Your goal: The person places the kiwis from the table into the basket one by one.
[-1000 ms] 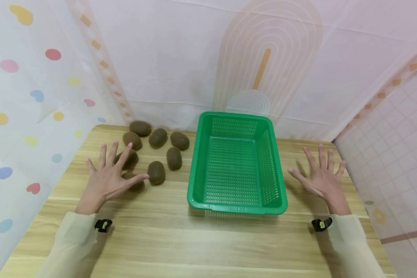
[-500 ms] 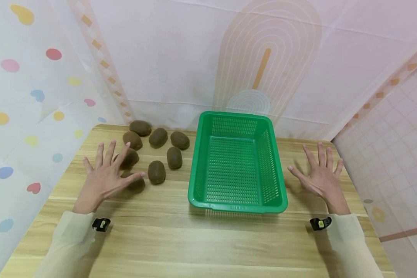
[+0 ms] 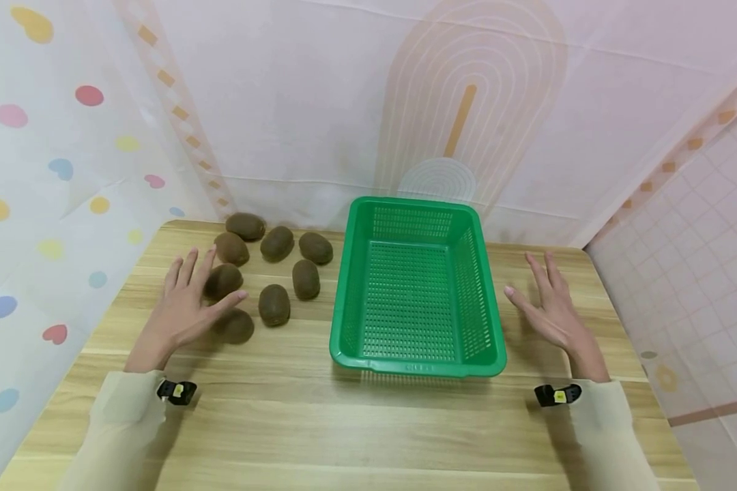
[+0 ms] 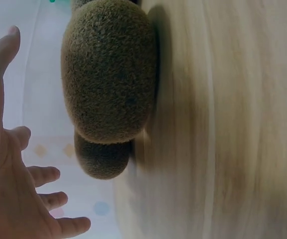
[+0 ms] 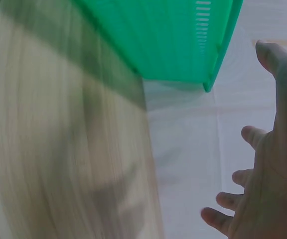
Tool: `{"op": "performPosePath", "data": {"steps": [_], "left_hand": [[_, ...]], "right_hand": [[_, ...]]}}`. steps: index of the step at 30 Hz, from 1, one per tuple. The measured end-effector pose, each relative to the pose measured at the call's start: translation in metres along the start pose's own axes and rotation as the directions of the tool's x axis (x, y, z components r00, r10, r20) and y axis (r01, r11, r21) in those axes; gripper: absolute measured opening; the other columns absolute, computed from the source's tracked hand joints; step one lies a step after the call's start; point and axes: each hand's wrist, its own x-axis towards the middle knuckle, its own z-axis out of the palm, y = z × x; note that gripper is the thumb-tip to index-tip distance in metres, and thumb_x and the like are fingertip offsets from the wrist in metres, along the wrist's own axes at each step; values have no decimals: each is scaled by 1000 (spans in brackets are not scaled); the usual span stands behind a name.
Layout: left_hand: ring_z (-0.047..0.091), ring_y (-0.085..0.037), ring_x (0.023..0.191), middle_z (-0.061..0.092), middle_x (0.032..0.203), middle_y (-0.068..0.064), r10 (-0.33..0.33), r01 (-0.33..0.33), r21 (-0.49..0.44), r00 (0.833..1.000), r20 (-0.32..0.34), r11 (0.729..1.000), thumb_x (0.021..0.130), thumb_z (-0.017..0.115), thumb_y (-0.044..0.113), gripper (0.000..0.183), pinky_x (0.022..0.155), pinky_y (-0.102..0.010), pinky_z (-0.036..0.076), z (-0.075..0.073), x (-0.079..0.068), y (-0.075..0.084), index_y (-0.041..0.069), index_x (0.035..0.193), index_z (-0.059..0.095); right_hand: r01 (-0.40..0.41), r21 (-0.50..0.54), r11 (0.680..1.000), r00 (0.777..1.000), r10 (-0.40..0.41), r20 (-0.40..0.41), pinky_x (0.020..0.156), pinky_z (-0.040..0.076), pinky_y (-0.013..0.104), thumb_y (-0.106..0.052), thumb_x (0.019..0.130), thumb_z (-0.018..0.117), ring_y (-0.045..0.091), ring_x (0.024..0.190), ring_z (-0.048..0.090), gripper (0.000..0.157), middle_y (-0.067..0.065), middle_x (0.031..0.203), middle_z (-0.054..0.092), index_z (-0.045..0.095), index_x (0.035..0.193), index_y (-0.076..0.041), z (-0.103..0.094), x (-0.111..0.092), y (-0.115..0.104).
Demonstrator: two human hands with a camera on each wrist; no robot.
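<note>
Kiwifruit (image 3: 274, 305), eight of them, brown and fuzzy, lie loosely grouped on the wooden desk (image 3: 344, 436), all to the left of the green basket (image 3: 417, 369). Those at the back sit level with the basket's rear half; the frontmost is level with its front half. The left hand (image 3: 181, 310) is on the far side of the group from the basket, fingers straight, thumb spread toward the basket, holding nothing; from the head view it partly covers some fruit, and the left wrist view shows a gap beside the nearest one. To the right of the basket, apart from it, is the right hand (image 3: 553, 310), also with straight fingers and thumb held out, gripping nothing. Pale sleeves (image 3: 604, 416) and black wrist straps (image 3: 177, 391) show nearer the person than the basket.
</note>
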Motion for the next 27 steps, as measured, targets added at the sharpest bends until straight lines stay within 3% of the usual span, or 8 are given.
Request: {"op": "performPosePath", "data": {"steps": [8,13,18,22,24,27], "left_hand": [[11,-62,149,12,167,-33,-27,23,-121,999,-33,992,97,62,56,99,110,-81,21,3,12,-5,17,167,3],[21,-64,145,19,161,-40,-22,15,-174,999,-41,985,98,63,53,97,109,-80,25,5,18,-10,17,167,5],[31,-61,140,30,154,-42,-17,5,-213,998,-54,977,98,66,47,92,108,-77,29,9,20,-16,7,165,18],[41,-58,132,41,147,-40,-26,10,-227,997,-69,974,99,66,45,80,103,-74,35,13,22,-17,2,159,34],[44,-57,129,44,144,-39,-34,16,-233,997,-75,972,100,66,43,75,101,-73,37,14,22,-16,1,156,40],[46,-57,128,45,144,-39,-47,27,-245,996,-75,969,102,65,37,67,101,-71,39,16,23,-15,-1,152,44]], "right_hand": [[41,146,988,999,-43,15,114,14,82,-49,107,48,48,158,-6,80,15,173,-12,0,167,-25,6,5,-5],[46,265,963,998,-55,30,117,23,75,-46,108,46,49,156,9,78,17,173,0,-2,167,-26,11,5,-8],[17,369,929,998,-38,51,118,26,71,-45,108,48,48,153,24,76,19,170,16,3,167,-28,14,5,-12],[11,451,892,998,-36,46,116,42,54,-40,109,49,38,143,46,70,22,162,35,13,167,-22,15,5,-14],[12,486,874,998,-42,49,110,50,41,-35,109,50,25,133,57,67,23,158,43,17,166,-19,16,6,-14],[5,527,850,997,-47,66,100,56,28,-29,108,53,6,118,63,65,24,149,50,24,164,-14,17,7,-14]]}}
